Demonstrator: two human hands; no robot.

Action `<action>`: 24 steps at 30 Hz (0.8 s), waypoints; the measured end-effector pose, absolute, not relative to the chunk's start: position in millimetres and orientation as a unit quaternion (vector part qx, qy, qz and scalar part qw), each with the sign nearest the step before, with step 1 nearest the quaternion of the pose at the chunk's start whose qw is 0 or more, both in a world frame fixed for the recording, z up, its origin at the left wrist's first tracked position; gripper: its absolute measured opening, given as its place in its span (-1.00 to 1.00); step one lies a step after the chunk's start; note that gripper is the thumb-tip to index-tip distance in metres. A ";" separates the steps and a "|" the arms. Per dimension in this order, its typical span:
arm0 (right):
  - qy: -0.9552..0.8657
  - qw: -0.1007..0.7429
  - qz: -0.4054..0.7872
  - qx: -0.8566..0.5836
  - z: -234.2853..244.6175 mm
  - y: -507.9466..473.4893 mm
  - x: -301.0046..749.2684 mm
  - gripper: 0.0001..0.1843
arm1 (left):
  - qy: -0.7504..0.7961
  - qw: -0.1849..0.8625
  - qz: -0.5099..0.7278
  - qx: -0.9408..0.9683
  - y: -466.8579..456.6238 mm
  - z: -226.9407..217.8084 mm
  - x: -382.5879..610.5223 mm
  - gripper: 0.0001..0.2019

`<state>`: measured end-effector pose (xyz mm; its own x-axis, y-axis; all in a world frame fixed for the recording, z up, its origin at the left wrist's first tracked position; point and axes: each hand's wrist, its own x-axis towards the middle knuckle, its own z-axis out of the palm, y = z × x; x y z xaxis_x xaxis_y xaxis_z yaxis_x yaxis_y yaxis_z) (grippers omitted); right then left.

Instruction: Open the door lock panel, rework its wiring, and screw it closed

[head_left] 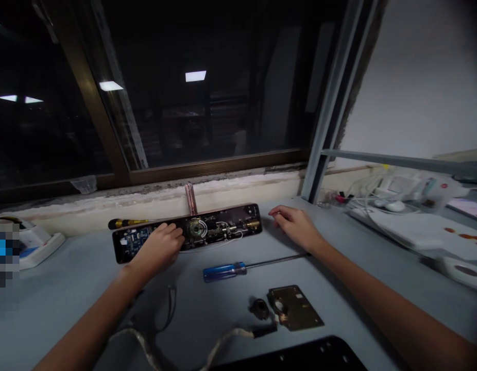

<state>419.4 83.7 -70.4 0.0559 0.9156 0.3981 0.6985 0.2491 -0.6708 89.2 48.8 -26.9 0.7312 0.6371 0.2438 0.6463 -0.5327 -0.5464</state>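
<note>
A long black housing, which looks like an electronic door lock body, lies open by the wall. In it are a blue circuit board, a round metal part, a brass-coloured cylinder and white wires. My left hand is closed over the housing's near edge, beside the board; its fingertips are hidden. My right hand is just right of the housing, apart from it, fingers curled into a pinch. What it holds, if anything, is too small to make out. Nearer me lies a blue-handled screwdriver, its shaft pointing right.
A brownish metal plate, a dark round part and a wrapped cable lie in front. At the bottom is a black panel. Behind the housing are a yellow-black screwdriver and a copper-coloured bar. Cables clutter the right.
</note>
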 end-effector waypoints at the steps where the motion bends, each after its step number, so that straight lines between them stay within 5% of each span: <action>1: -0.675 0.412 0.131 -0.598 -70.2 83.6 419.4 -0.71 | -0.366 0.320 -0.010 -0.874 48.9 -27.4 88.8 -0.89; 24: -0.672 0.423 0.151 -0.589 -69.7 82.8 416.3 -0.73 | -0.385 0.336 -0.017 -0.860 50.2 -30.3 96.2 -0.88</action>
